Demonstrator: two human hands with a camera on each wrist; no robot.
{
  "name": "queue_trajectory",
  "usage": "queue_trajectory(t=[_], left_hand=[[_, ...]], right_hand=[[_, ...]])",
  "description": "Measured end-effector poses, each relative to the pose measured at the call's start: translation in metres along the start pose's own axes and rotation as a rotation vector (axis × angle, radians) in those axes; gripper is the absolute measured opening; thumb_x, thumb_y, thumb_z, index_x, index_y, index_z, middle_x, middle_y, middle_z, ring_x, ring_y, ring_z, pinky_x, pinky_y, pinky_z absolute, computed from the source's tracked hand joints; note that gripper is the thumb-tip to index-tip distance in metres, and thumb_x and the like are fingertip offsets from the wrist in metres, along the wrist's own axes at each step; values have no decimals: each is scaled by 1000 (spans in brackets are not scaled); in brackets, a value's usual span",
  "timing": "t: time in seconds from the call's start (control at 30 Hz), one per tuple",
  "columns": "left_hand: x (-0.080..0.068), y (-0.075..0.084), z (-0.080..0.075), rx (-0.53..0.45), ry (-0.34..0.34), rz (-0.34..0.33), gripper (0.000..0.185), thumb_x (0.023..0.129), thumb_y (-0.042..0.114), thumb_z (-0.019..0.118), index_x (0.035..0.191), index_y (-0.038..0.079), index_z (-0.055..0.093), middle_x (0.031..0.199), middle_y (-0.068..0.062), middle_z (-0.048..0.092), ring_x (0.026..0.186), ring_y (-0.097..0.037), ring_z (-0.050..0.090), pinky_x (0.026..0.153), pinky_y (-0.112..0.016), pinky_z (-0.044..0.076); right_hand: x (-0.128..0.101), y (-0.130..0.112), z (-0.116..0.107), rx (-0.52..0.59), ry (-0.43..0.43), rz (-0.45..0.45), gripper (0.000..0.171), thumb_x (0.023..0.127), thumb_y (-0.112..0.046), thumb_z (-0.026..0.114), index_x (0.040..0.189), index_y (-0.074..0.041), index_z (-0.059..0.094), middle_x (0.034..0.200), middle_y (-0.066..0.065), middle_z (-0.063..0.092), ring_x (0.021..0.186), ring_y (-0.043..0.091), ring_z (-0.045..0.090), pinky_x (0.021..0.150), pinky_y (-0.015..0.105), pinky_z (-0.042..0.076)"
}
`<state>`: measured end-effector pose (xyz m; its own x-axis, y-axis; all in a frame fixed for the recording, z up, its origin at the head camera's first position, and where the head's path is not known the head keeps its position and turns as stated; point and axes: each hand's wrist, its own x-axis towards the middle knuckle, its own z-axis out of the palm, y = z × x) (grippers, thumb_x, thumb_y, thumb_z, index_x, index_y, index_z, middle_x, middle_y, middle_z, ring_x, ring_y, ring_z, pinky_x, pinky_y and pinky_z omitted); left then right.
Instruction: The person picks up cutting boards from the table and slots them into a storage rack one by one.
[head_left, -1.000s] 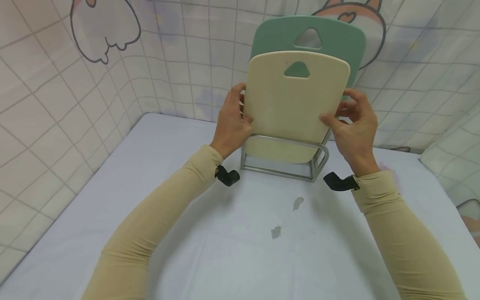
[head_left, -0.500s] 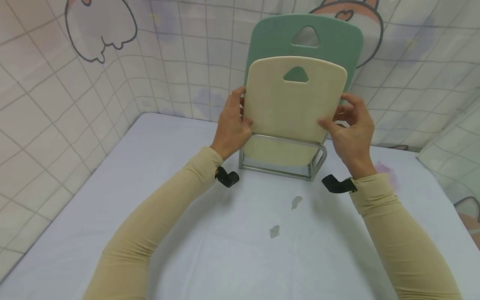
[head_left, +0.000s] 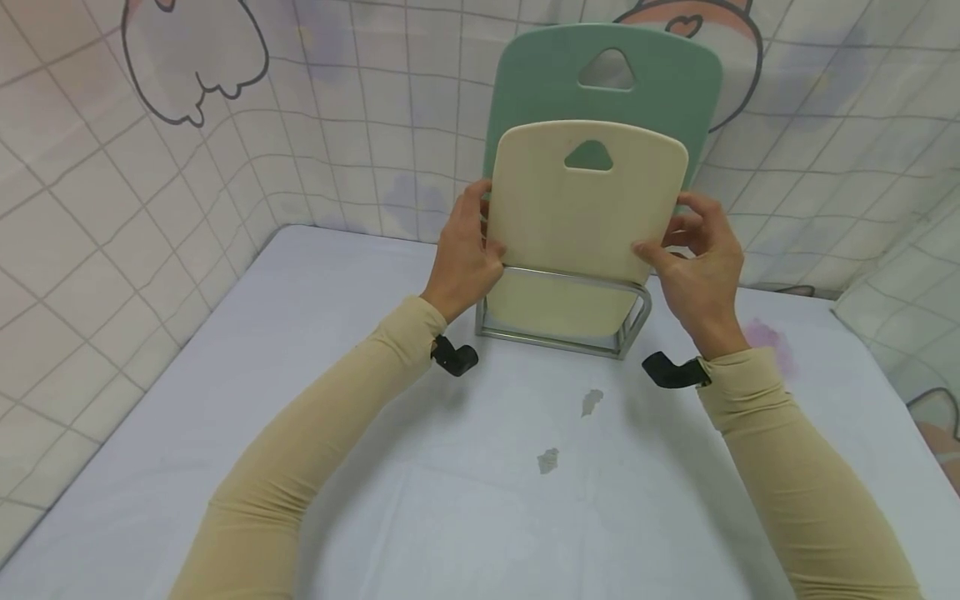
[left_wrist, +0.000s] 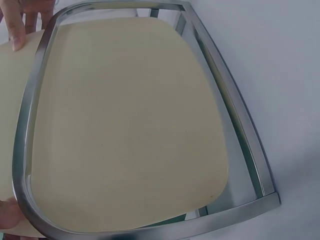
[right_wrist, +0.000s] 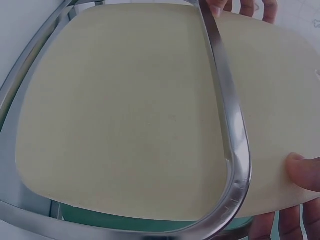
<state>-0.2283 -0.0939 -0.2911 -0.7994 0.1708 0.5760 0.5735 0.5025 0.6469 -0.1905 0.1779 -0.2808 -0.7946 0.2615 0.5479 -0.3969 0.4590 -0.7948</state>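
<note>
A cream cutting board [head_left: 581,212] stands upright in a metal rack [head_left: 562,337], its lower end behind the rack's front bar. My left hand [head_left: 465,250] grips its left edge and my right hand [head_left: 693,254] grips its right edge. A larger green cutting board [head_left: 663,71] stands behind it in the same rack. In the left wrist view the cream board [left_wrist: 125,125] fills the rack frame [left_wrist: 240,110]. The right wrist view shows the cream board [right_wrist: 130,110] behind the bar [right_wrist: 225,105], with a strip of green board [right_wrist: 115,217] below it.
The rack stands at the back of a white table [head_left: 225,400] against a tiled wall with cartoon drawings [head_left: 187,67]. Two small grey marks [head_left: 591,402] lie on the table in front of the rack.
The cream board has moved down a little into the rack, with both hands staying on its edges.
</note>
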Motion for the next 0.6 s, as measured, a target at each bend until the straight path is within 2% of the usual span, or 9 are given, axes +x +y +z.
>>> queue_trajectory(t=[0.37, 0.6], left_hand=[[0, -5, 4, 7, -9, 12, 68, 83, -14, 59, 146, 3, 38, 120, -20, 56, 98, -31, 58, 86, -40, 54], [-1, -7, 5, 13, -18, 7, 68, 84, -14, 59, 146, 3, 38, 121, -21, 57, 99, -31, 58, 86, -41, 54]], right_hand=[[-2, 4, 0, -28, -12, -5, 57, 83, -2, 82, 133, -23, 65, 90, -22, 62, 82, -1, 65, 81, 20, 50], [-4, 7, 1, -29, -17, 20, 57, 84, -4, 83, 133, -27, 64, 90, -21, 61, 84, -1, 64, 93, 30, 49]])
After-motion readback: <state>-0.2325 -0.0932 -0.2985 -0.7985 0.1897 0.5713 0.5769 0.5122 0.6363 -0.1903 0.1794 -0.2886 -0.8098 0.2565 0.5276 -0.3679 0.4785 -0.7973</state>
